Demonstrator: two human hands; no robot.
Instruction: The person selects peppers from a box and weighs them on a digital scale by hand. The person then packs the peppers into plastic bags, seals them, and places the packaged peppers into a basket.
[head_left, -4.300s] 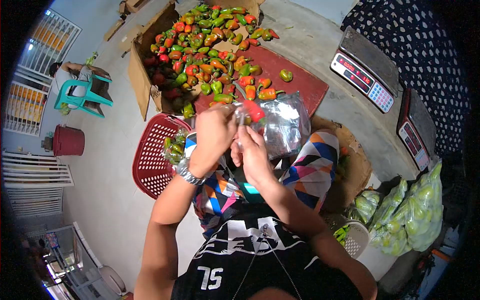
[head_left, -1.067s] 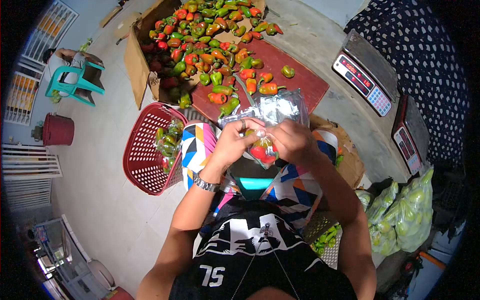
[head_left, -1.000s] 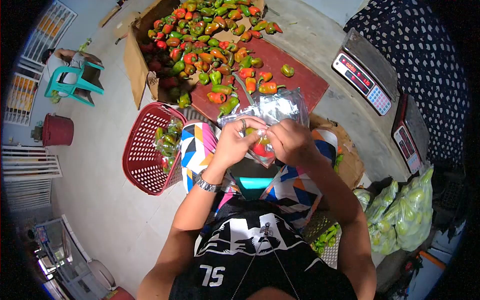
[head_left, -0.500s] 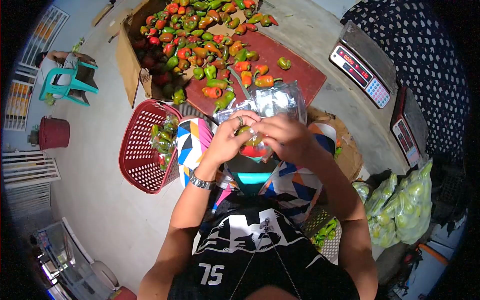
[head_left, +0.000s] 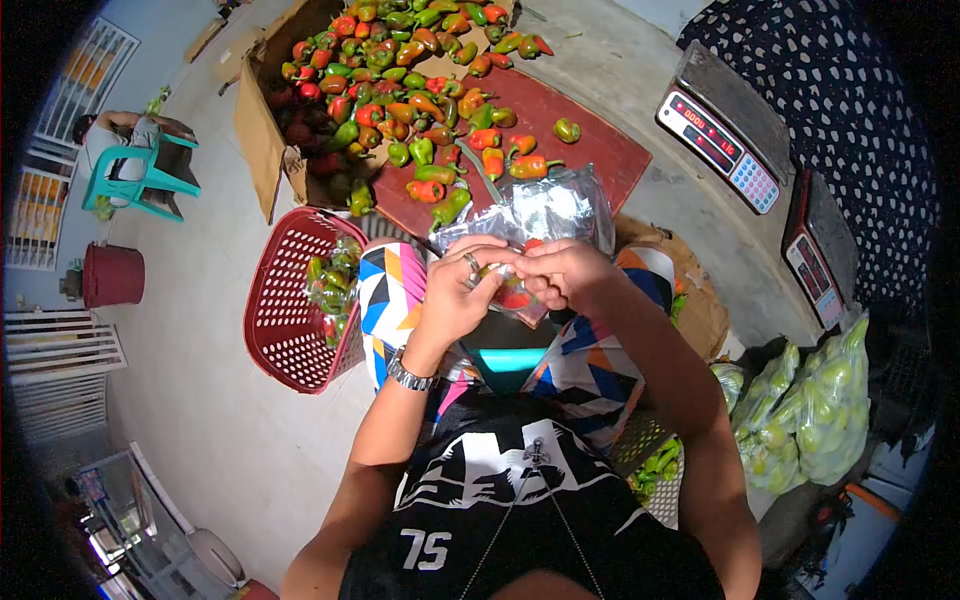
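Between my knees is a clear plastic bag of peppers, with red showing through the film. My left hand, with a ring and a wristwatch, has its fingers curled on the bag's upper part. Opposite it, my right hand pinches the bag's top, and its fingertips meet those of the left. My fingers hide much of the bag. Just beyond, a stack of clear plastic bags lies on the red board. Loose red and green peppers spread over the board and the cardboard box.
A red basket with bagged peppers stands at left. Two digital scales sit at right, above bags of green produce. A person sits on a green chair at far left. Another basket holds green peppers.
My right hand has come down and inward, its fingers now closed in a pinch against the left fingertips. The bag's peppers are more covered. The view has shifted slightly.
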